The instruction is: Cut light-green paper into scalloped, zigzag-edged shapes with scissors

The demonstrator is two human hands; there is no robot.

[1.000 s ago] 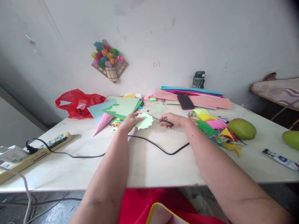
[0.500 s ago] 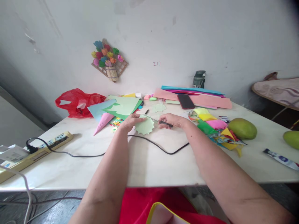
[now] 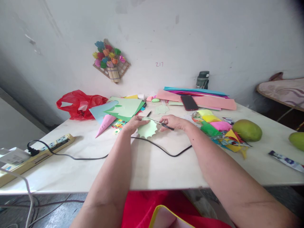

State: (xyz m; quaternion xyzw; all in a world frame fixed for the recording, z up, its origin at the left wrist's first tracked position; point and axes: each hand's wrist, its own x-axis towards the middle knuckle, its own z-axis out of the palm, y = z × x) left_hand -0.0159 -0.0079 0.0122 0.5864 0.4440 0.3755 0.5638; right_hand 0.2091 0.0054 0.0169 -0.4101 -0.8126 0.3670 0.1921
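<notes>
Your pale green paper (image 3: 148, 129): near and right edges cut to points, far edge seemingly unfinished.
Over the middle of the table (image 3: 166, 172), your left hand (image 3: 134, 124) pinches it between thumb and fingers; your right hand (image 3: 173, 121) grips the scissors (image 3: 167, 126), blades at the far edge.

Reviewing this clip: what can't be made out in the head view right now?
In the head view:
Left hand: some fingers, hidden by the scalloped paper.
Scissors: handle loops, mostly covered by the right hand.
Farther green fruit: cut off by the right edge.
White-and-blue item: print blurred, one end cut off there too.
Red bag: contents, mostly obscured by crumpled plastic.
</notes>
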